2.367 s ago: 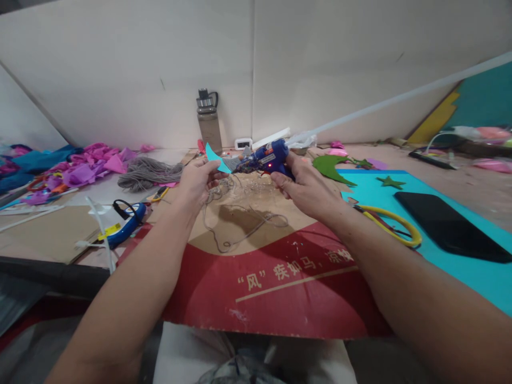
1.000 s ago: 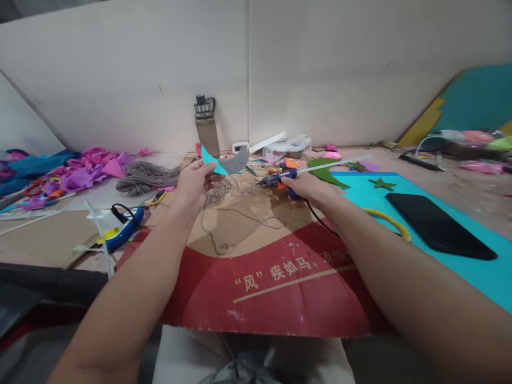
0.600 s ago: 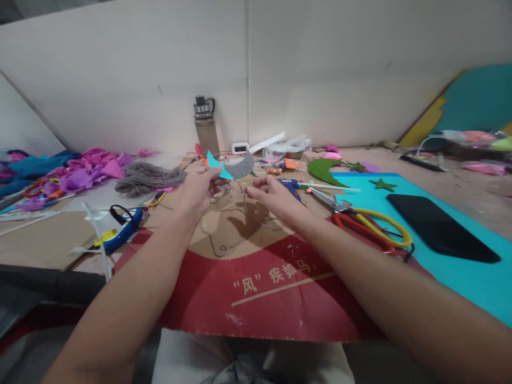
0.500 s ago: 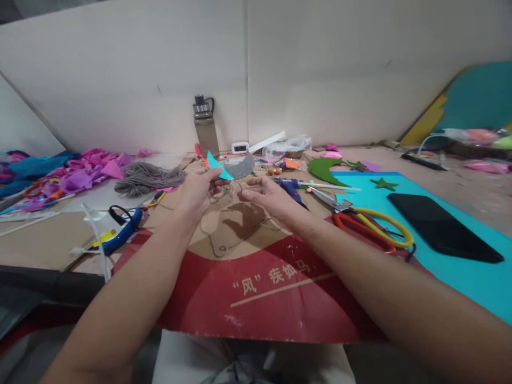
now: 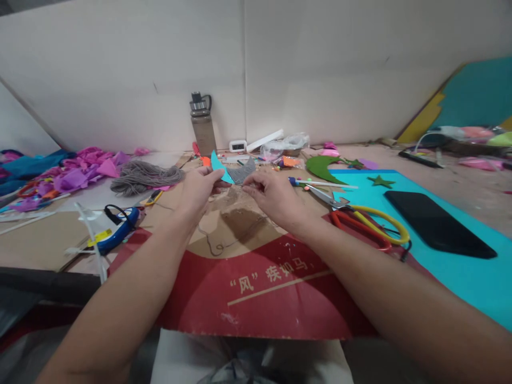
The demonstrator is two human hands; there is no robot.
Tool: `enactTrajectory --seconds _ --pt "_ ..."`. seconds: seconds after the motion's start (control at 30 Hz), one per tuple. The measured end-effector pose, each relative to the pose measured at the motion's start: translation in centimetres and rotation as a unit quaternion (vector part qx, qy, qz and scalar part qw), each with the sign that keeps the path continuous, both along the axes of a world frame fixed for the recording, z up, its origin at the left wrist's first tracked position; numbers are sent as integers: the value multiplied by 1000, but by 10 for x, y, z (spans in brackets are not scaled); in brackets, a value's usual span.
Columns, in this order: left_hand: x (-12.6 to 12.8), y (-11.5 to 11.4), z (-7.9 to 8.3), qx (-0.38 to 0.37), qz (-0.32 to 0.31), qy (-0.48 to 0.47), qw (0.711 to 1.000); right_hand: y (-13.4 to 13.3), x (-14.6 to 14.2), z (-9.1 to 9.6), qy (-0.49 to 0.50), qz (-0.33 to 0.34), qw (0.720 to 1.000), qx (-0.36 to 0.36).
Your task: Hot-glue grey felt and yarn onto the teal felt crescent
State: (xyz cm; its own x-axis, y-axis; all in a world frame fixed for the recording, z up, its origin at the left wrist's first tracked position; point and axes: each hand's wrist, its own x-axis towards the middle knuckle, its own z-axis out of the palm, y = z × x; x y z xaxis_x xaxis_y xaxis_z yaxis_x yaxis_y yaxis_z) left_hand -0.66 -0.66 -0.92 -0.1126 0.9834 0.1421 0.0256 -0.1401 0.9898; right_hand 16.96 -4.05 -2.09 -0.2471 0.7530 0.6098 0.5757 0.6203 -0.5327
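Note:
A crescent (image 5: 219, 165), bright blue on its left end, is wound with grey yarn (image 5: 241, 173) over the rest. My left hand (image 5: 202, 189) pinches it by the blue end and keeps it above the cardboard. At the wrapped part's lower right edge, my right hand (image 5: 269, 193) has thumb and fingertips closed on the grey yarn strand, which is mostly hidden there. A loose length of the yarn (image 5: 216, 249) curls over the red and brown cardboard (image 5: 280, 314) beneath both hands.
Red-and-yellow-handled scissors (image 5: 372, 226) and a black phone (image 5: 438, 224) lie at right, the phone on a blue sheet (image 5: 480, 282). A green crescent (image 5: 322, 169) is behind. A grey yarn skein (image 5: 144, 177) and blue-and-white power strip (image 5: 120, 229) are left; a bottle (image 5: 203, 128) stands at back.
My right hand has moved up and left to the crescent, and its fingers have closed from a looser pose. The crescent is tilted more steeply in my left hand.

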Motion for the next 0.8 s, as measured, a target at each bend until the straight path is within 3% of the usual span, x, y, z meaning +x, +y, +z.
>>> enactTrajectory --seconds 0.23,0.8 --pt "9 -11 1 -5 -74 41 996 8 4 3 30 7 999 41" --pt "17 -25 9 -63 -149 -37 986 10 9 5 100 12 994 -31"
